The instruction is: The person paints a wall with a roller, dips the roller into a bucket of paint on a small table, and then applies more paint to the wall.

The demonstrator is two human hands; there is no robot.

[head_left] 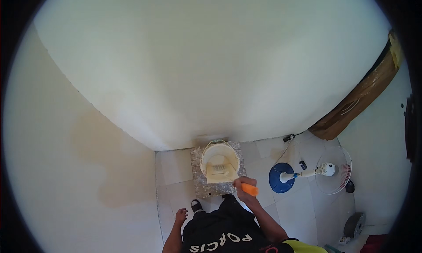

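Note:
My right hand (244, 183) grips the orange handle (250, 189) of a paint roller whose head rests inside a white paint bucket (220, 161), against a grid in it. The bucket stands on a speckled sheet (206, 189) on the tiled floor, close to the wall corner. My left hand (180, 216) hangs free by my side with fingers apart, holding nothing, above the floor near my dark shoe (196, 205).
White walls meet in a corner ahead; the left wall (110, 165) carries a tan unpainted patch. A standing fan (327, 170) with a blue base (281, 177) stands at right with cables. A wooden door frame (360, 97) lies far right.

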